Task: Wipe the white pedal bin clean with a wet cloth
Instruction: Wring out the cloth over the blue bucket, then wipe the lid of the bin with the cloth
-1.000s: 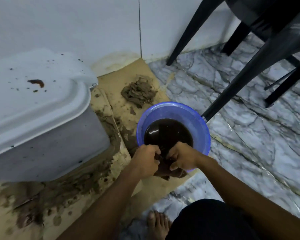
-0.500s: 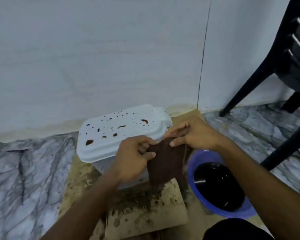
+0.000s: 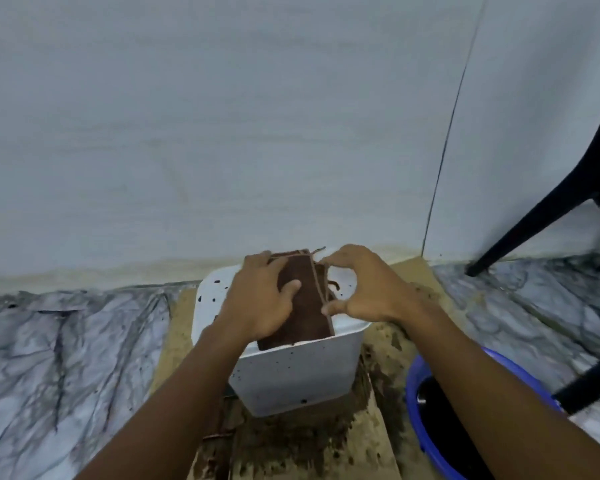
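Observation:
The white pedal bin (image 3: 291, 375) stands on soiled cardboard by the wall, its lid and front speckled with brown spots. A wet brown cloth (image 3: 305, 306), folded into a strip, lies along the lid. My left hand (image 3: 257, 299) rests flat on the cloth's left part, with the thumb spread across its top. My right hand (image 3: 368, 289) arches over the lid beside it. Its index fingertip touches the cloth's far corner and its thumb tip touches the cloth's right edge. Bare lid shows through the arch.
A blue basin (image 3: 416, 410) of dark water sits at the bin's right. Black chair legs (image 3: 534, 223) slant down at the far right, one crossing over the basin. The wet, muddy cardboard (image 3: 371, 452) lies on marble floor (image 3: 66, 341). A white wall is close behind.
Both hands lifted the cloth out of the basin, carried it left and laid it on the bin lid. My view swung from the basin to the bin.

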Tool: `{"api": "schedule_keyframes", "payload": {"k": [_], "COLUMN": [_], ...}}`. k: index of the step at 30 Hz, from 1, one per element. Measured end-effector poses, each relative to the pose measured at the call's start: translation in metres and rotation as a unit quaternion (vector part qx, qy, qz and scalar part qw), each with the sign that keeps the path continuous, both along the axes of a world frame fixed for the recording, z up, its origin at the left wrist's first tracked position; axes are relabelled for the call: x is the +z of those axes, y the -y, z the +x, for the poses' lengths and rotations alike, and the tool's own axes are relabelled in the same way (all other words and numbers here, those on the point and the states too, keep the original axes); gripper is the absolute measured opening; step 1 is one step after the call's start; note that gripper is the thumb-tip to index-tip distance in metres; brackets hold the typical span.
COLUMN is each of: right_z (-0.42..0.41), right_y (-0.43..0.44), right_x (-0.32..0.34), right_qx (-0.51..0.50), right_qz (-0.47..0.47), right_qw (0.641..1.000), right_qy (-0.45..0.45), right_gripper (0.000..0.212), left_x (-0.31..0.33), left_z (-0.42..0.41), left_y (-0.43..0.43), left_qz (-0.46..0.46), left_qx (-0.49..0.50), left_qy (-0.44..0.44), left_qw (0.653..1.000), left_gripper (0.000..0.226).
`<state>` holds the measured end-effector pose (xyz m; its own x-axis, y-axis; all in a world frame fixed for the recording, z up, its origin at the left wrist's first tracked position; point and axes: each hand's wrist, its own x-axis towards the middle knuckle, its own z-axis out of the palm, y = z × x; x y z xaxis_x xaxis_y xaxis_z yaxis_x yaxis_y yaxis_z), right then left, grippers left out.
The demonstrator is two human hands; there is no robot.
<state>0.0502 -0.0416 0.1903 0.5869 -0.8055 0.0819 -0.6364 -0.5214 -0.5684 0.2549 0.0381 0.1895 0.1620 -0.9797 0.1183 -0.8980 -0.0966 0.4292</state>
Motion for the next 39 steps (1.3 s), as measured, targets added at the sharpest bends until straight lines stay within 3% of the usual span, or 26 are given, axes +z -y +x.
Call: {"api": "schedule_keyframes", "payload": {"k": [2,4,9,16,21,24,28,33,39], "right_z": [-0.012,-0.020,-0.031,-0.034,-0.032,-0.032,-0.032,-0.033,-0.034], "right_y": [-0.001,0.001,-0.001,0.002,0.003,0.004,0.005,0.005,0.008], "right_x": [-0.011,-0.017,-0.032,-0.040,-0.043,-0.044,-0.045,-0.043,-0.042], "right_qx": [0.014,0.022,0.049,0.057,0.041,0.030,0.035,0.059,0.070], "right_qz": [-0.005,-0.022,-0.082,-0.079,-0.051,-0.048,-0.053,-0.099,-0.101], "right_qw": [0.999,0.998,0.995,0.995,0.998,0.998,0.997,0.990,0.990], "right_qy": [-0.045,-0.051,-0.009,0.009,0.022,0.035,0.053,0.076,0.074], "right_gripper": [0.102,0.104,0.094,0.092,0.091,0.091,0.091,0.077,0.071], "left_x": [-0.019,-0.032,-0.039,-0.046,-0.042,-0.037,-0.036,-0.046,-0.042], "left_z": [-0.013,-0.022,-0.031,-0.016,0.019,0.000,-0.035,-0.023,0.009], "left_y": [0.005,0.011,0.029,0.001,-0.004,0.020,0.035,0.001,0.002], "left_qz": [0.013,0.029,0.031,0.000,0.024,0.047,0.050,0.005,0.032], "left_qx": [-0.025,-0.027,-0.027,-0.068,0.005,0.029,-0.008,-0.069,-0.017], "left_qy": [0.029,0.066,0.085,0.112,0.110,0.123,0.117,0.113,0.105], "left_qw": [0.999,0.997,0.996,0.991,0.994,0.991,0.992,0.991,0.994], "left_gripper": [0.061,0.064,0.071,0.079,0.075,0.071,0.070,0.078,0.078]}}
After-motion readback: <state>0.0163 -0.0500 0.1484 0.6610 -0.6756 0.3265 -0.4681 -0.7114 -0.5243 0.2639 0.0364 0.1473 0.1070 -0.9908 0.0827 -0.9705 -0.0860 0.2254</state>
